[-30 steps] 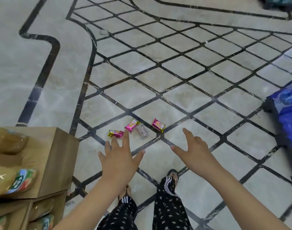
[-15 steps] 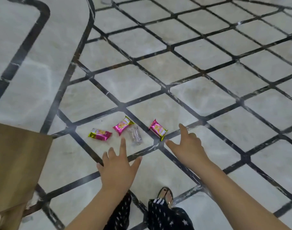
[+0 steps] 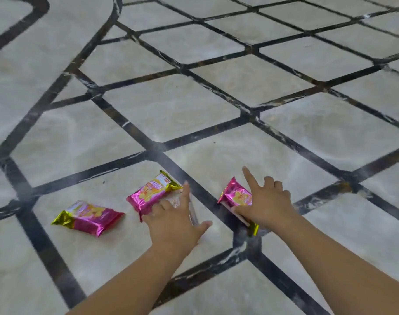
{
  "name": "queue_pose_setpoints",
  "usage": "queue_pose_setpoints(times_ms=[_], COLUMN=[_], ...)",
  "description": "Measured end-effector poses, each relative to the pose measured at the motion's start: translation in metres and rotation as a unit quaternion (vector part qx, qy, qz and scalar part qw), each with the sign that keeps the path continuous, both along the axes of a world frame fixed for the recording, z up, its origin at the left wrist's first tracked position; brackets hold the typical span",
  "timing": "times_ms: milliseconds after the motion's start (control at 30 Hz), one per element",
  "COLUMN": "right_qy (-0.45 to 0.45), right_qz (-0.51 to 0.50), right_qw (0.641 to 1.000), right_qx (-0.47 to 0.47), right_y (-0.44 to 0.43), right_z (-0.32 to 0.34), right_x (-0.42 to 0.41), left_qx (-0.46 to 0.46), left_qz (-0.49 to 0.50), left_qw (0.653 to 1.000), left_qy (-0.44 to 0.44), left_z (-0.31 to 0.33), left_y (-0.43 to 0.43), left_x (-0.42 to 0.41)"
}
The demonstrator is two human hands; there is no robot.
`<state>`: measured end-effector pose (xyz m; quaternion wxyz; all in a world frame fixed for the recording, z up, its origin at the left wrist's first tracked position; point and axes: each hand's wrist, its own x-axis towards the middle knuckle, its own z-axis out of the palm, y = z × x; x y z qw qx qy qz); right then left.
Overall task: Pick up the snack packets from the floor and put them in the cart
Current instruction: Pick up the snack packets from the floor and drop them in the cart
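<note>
On the marble floor [image 3: 171,114] contact has now been made but nothing lifted: the left hand [image 3: 173,221] is spread open over the middle pink packet [image 3: 148,193], while the right hand's [image 3: 266,201] grip on the right pink packet [image 3: 236,196] cannot be told.

Indoors, on a showy finish: a glossy beige marble floor [image 3: 171,114] reflects light and is laid out as a lattice of dark veined inlay strips [image 3: 135,130], with a curved dark border [image 3: 80,53] sweeping toward 11 o'clock. Whether this is a home or a commercial hall cannot be told.
</note>
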<state>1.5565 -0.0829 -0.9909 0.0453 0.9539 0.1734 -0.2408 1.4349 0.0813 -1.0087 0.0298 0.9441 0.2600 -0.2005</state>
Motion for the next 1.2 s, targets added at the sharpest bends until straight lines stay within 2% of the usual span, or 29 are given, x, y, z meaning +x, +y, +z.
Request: queue_pose_setpoints(times_ms=[167, 300, 433, 600, 733, 833, 967, 1067, 1200], right_qy=[-0.020, -0.016, -0.004, -0.009, 0.028, 0.022, 0.009, 0.033, 0.009], right_qz=[0.046, 0.021, 0.021, 0.055, 0.074, 0.078, 0.033, -0.007, -0.030], right_qw=[0.999, 1.000, 0.999, 0.998, 0.997, 0.997, 0.999, 0.998, 0.997], right_qx=[-0.002, -0.010, -0.026, -0.037, -0.014, -0.003, 0.012, 0.043, 0.077], right_y=[-0.010, -0.033, -0.037, -0.035, -0.031, -0.025, -0.020, -0.021, -0.023], right_z=[-0.063, -0.069, -0.073, -0.085, -0.092, -0.101, -0.113, -0.115, -0.101], right_x=[0.021, 0.034, 0.023, 0.022, 0.015, 0.005, -0.001, -0.003, -0.005], left_qx=[0.036, 0.002, 0.007, -0.070, -0.102, -0.103, -0.136, -0.130, -0.123], left_qz=[-0.002, -0.020, -0.028, 0.019, -0.025, -0.045, -0.032, -0.026, -0.033], left_qw=[0.999, 0.997, 0.997, 0.997, 0.995, 0.994, 0.990, 0.990, 0.990], left_qy=[-0.001, 0.070, 0.073, 0.034, 0.004, -0.004, -0.031, -0.049, -0.066], left_z=[-0.057, -0.063, -0.071, -0.085, -0.087, -0.092, -0.095, -0.088, -0.075], left_y=[0.002, -0.010, -0.008, -0.006, -0.008, -0.007, -0.002, 0.000, 0.005], left_x=[0.009, 0.001, -0.009, -0.003, 0.005, 0.009, 0.013, 0.012, 0.009])
